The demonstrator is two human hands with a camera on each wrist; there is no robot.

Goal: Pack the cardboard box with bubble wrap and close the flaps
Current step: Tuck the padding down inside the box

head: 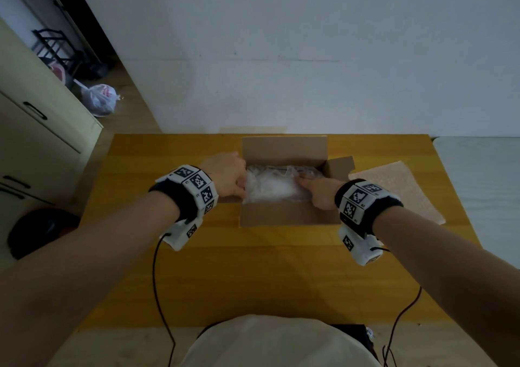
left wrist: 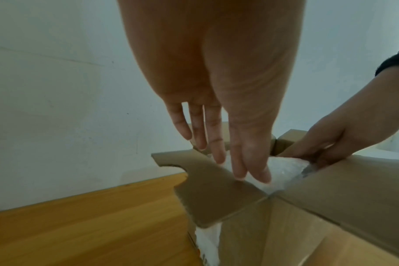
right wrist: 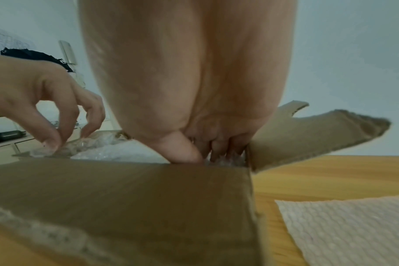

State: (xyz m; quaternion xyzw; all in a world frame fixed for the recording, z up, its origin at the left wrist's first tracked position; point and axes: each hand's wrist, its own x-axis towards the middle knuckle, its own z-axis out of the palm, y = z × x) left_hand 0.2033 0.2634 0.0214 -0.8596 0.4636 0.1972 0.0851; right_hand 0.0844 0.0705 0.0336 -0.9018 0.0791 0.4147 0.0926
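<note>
Head view: left hand (head: pixel 228 176), fingers straight, presses bubble wrap (head: pixel 270 186) at the left edge of the open cardboard box (head: pixel 284 214) on the desk (head: pixel 135 198); right hand (head: pixel 320 191), fingers curled, pushes wrap down inside.

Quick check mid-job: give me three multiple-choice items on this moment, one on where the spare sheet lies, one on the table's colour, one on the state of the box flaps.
1. The spare bubble-wrap sheet lies:
A. right of the cardboard box
B. on the floor
C. inside the box

2. The table is:
A. white
B. yellow-brown wood
C. black

3. The flaps are:
A. taped shut
B. cut off
C. open

A: it lies flat on the table there.
B: the wood grain shows.
C: the clear bubble wrap shows inside, touched by the left hand and right hand.
</note>
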